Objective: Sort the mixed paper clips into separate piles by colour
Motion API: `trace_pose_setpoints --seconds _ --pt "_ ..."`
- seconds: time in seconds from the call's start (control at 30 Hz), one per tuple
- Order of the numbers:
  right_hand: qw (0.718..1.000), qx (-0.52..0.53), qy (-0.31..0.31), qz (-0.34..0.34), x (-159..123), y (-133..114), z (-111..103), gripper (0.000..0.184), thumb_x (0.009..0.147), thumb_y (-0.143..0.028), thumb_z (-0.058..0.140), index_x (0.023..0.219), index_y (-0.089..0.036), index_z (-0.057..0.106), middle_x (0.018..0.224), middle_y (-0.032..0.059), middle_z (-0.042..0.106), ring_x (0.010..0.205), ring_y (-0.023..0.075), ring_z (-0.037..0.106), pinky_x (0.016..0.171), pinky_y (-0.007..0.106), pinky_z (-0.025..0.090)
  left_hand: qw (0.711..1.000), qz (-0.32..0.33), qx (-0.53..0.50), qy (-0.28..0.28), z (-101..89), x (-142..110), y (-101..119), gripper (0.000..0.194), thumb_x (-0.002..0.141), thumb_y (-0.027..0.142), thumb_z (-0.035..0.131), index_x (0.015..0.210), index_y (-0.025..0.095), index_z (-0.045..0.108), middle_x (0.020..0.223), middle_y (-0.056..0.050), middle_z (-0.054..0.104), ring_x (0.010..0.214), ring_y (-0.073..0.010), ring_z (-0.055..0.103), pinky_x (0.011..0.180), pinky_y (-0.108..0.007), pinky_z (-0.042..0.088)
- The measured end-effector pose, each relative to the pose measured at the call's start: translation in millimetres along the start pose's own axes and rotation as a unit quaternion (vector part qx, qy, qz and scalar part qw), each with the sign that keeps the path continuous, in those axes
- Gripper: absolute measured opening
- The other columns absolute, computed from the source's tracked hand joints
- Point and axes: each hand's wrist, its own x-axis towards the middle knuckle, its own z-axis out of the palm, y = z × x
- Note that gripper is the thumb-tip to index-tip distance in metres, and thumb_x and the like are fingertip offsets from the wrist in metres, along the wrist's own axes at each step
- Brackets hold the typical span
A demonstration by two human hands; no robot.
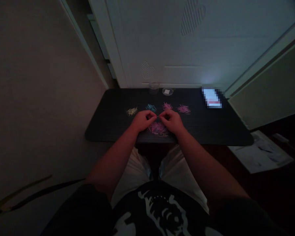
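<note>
My left hand (144, 120) and my right hand (171, 120) meet over the dark table, thumbs and forefingers pinched. Between the fingertips a small thin stick (157, 116) shows, greenish and too tiny to make out well; each hand seems to grip one end. Just below my hands lies a mixed pile of thin sticks (157, 128), mostly pink and purple. Beyond them, in a row, are a pale yellow pile (132, 111), a blue pile (151, 107), a pink pile (167, 106) and a purplish-pink pile (184, 109).
Along the back of the black table (108, 121) stand a clear round container (153, 88) and a clear lid (167, 91) with a white label. A bright, blurred-out phone-like screen (212, 97) sits at the back right. Behind rises a white door (167, 42). Papers (263, 152) lie lower right.
</note>
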Motion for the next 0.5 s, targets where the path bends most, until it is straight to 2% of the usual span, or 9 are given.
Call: trace_pose_setpoints --seconds 0.5 --pt "1.0 -0.004 0.008 -0.007 -1.0 -1.1 -0.7 0.009 0.073 -0.023 0.06 0.072 -0.017 0.066 0.069 0.0018 0.061 0.06 0.0124 0.051 0.059 0.027 0.041 1.0 0.019 -0.017 -0.006 0.3 -0.7 -0.9 0.025 0.075 0.029 0.063 0.094 0.015 0.07 0.079 -0.003 0.07 0.067 -0.0121 0.059 0.065 -0.024 0.048"
